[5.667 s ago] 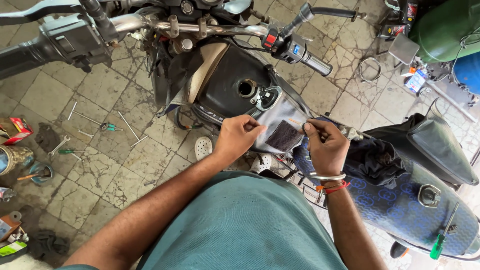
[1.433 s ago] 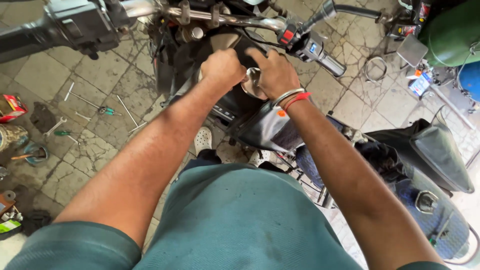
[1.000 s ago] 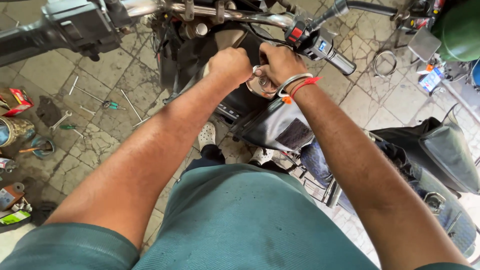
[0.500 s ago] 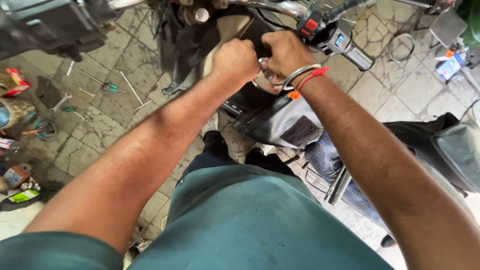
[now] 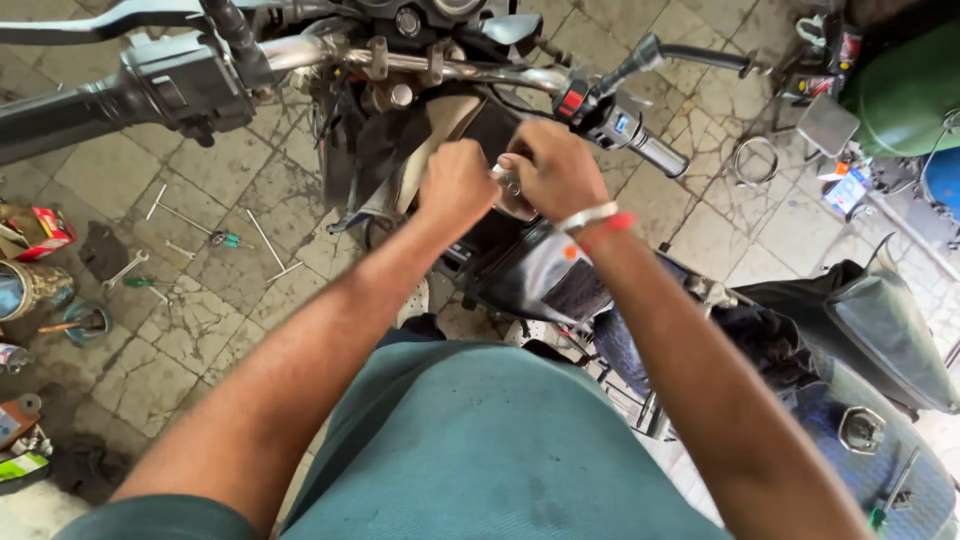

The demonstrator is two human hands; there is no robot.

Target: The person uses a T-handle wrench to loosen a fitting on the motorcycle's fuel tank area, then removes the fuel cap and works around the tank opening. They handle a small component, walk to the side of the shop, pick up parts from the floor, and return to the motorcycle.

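Both my hands work at the metal filler cap point(image 5: 508, 185) on top of a black motorcycle fuel tank point(image 5: 530, 270). My left hand point(image 5: 455, 190) is closed in a fist beside the cap, on its left. My right hand point(image 5: 552, 170), with a silver bangle and red thread at the wrist, grips the cap from the right. The cap is mostly hidden between my fingers. The chrome handlebar point(image 5: 400, 60) crosses just beyond my hands, with a red-switch control cluster point(image 5: 590, 100) near my right hand.
Spanners and screwdrivers point(image 5: 215, 238) lie on the tiled floor at left, with tins and boxes point(image 5: 30, 280) by the left edge. A second motorcycle's seat and tank point(image 5: 880, 340) stand at right. A green container point(image 5: 905, 90) sits at top right.
Earlier both hands held a flat dark piece over the seat; they have since moved forward to the tank's cap. In the last second the view shifted while the hands stayed on the cap.
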